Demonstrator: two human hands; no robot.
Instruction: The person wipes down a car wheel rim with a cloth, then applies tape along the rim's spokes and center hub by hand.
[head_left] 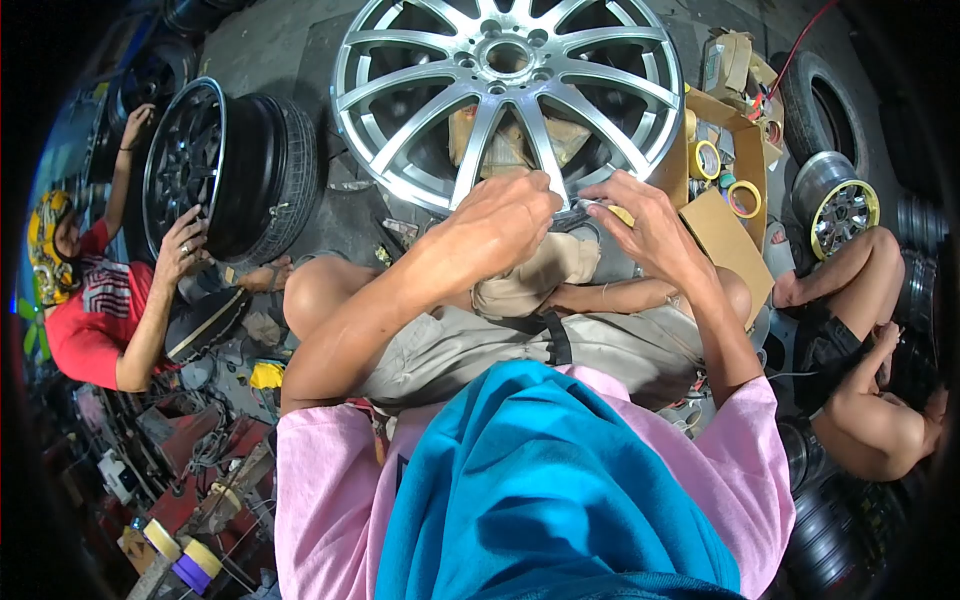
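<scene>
A silver multi-spoke alloy wheel rim (430,112) lies face up in front of me at the top of the head view. My left hand (505,222) is at the rim's near edge with its fingers curled together; what they hold, if anything, is hidden. Just to its right, my right hand (645,222) pinches a small whitish piece (588,206) between thumb and fingers, also close to the near edge. The piece is too small to name. Under the spokes, brownish wrapped material (490,140) shows through the gaps.
A cardboard box (735,125) with several tape rolls stands right of the rim. At left, a person in a red shirt (95,330) handles a black wheel with tyre (265,170). Another person (865,430) sits at right, near a yellow-edged rim (843,215) and a tyre (825,105).
</scene>
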